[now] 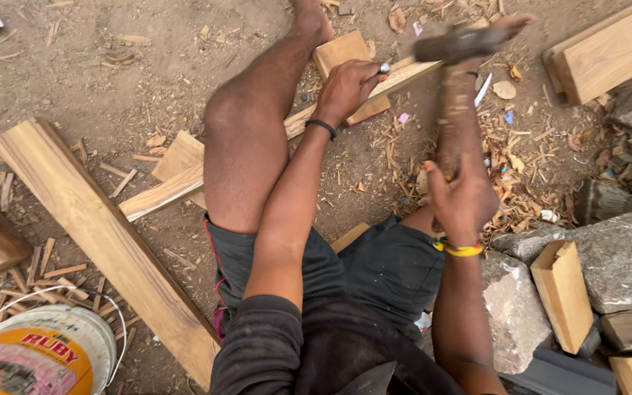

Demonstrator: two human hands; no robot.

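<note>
Left hand [345, 88] fingers closed on a chisel [384, 68] set against the long wooden strip [184, 183] lying across the ground. Right hand [462, 197] grips a raised wooden mallet [455, 110]. Chips lie around; cutting appears under way, unfinished.

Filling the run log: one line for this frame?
left hand: holds small metal chisel on long pale wooden strip | right hand: raises blurred wooden mallet | strip pinned under leg

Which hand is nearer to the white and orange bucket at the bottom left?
Left. The left hand sits on the long wooden strip, across the leg from the bucket. The right hand, holding the mallet, is farther right.
</note>
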